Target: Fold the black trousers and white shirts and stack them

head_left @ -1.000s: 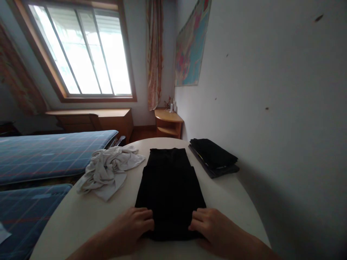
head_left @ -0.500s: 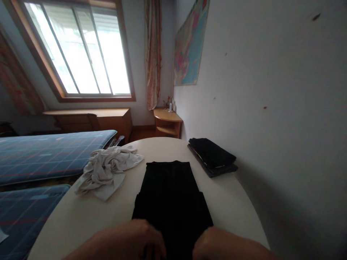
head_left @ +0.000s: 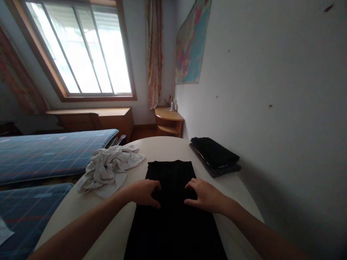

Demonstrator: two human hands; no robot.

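A folded black garment (head_left: pixel 173 231) lies lengthwise on the round table; its fine detail is lost in the dark cloth. Its far edge is slightly wavy. My left hand (head_left: pixel 145 193) is at the garment's left side, thumb and curved fingers apart over the cloth. Opposite it, my right hand (head_left: pixel 204 195) rests at the right side in a mirrored pose, thumb and fingers spread. Both hands appear to touch the fabric, and neither shows a closed grip.
A crumpled light-grey cloth (head_left: pixel 108 169) lies on the left of the pale round table (head_left: pixel 162 144). On the right is a stack of folded dark clothes (head_left: pixel 215 155), close to the white wall (head_left: pixel 284 144). Blue plaid mattresses (head_left: pixel 54 151) stand to the left; a corner shelf (head_left: pixel 169 115) is beyond.
Both hands have moved forward, away from me, from the garment's near part to about its middle. Their fingers now show apart. The grey cloth and the stack stay in place.
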